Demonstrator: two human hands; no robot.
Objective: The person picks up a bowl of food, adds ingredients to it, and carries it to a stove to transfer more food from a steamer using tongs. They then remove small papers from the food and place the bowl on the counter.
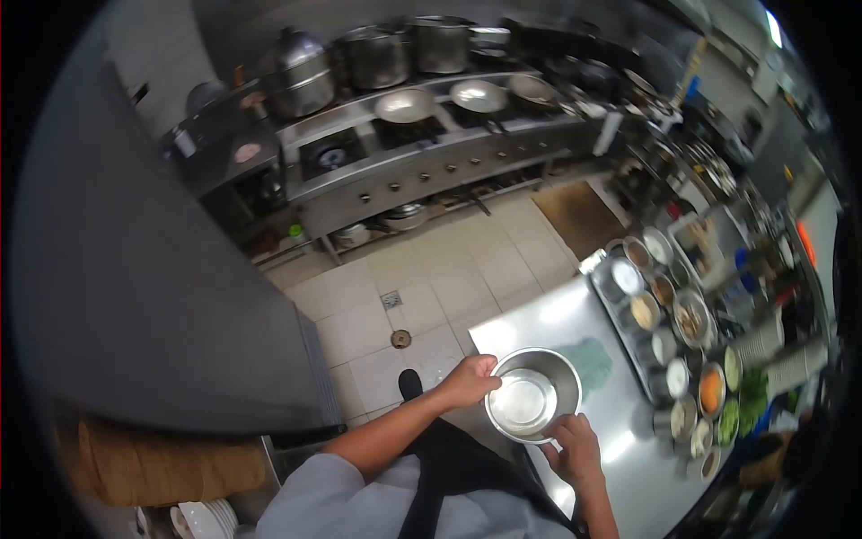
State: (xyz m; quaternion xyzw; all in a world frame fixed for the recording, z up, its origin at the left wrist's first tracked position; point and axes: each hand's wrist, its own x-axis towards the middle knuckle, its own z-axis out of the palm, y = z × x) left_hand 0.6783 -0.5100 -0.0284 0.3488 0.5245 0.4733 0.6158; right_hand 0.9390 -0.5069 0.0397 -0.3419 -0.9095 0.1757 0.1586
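A: From my remote seat I see the metal pot (530, 400) at the near left edge of the counter (539, 310). What are the hands doing?

B: As I read it, both grip the pot. The left hand (469, 382) clasps the left of the rim; the right hand (575, 446) holds the near right part, fingers bent over the edge

A: Why two places?

B: I see no handle, so I judge that spread holds keep a wide, smooth pot steady. Its mouth faces my camera and its bright bottom shows

A: Is it resting on anything?

B: From above, I can't tell whether its base touches the counter

A: And the small bowls (690, 322) on the right?

B: They crowd together, some on a tray (633, 346), probably for easy reach. Far off, pans (404, 105) sit along the stove (382, 180), I'd guess to be close to the heat
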